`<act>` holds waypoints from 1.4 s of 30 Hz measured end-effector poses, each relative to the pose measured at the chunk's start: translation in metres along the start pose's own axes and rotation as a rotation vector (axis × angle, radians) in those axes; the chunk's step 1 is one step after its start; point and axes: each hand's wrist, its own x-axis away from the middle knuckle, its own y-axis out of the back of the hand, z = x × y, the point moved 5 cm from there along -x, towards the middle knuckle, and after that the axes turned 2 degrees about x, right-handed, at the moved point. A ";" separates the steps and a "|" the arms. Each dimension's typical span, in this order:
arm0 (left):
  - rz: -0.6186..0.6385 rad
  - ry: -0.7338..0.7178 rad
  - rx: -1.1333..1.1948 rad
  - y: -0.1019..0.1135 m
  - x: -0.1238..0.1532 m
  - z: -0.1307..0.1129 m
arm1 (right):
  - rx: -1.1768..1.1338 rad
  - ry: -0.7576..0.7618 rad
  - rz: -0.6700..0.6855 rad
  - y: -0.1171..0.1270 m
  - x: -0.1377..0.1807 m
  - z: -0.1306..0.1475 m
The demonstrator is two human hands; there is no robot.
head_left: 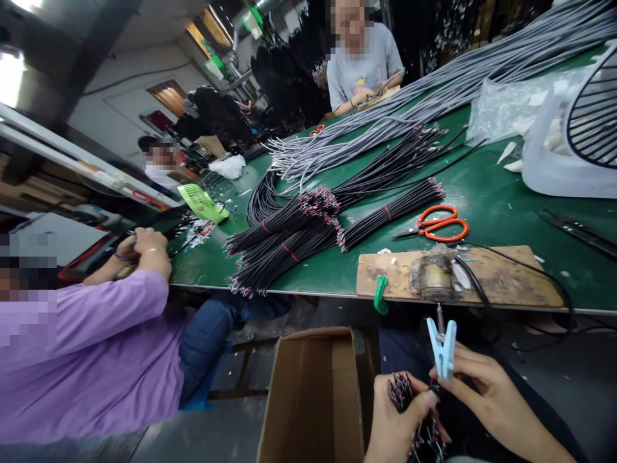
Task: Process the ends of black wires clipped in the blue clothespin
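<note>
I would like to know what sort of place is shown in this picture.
Probably a small cable workshop: tied bundles of black cables and long gray cables lie on a green table, and a co-worker in purple sits at it.

From my remote feed I see 2 bare hands, left hand point(396, 418) and right hand point(491, 386), with slender fingers point(475, 365); the right forearm point(535, 427) shows bare to the edge of my view; dark cloth point(398, 350) covers the legs.
</note>
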 end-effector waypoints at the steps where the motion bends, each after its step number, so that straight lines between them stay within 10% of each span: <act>1: 0.002 0.003 -0.009 0.000 0.000 0.000 | 0.035 0.037 -0.007 0.001 0.001 0.003; 11: -0.144 -0.063 0.051 0.001 0.002 -0.003 | 0.216 0.242 -0.112 -0.004 0.014 0.007; 32: 0.021 -0.141 0.050 -0.003 -0.004 -0.010 | -0.124 -0.044 -0.134 -0.016 0.012 -0.016; 42: -0.004 -0.129 0.083 -0.004 -0.005 -0.006 | 0.009 0.165 -0.317 -0.004 0.019 -0.005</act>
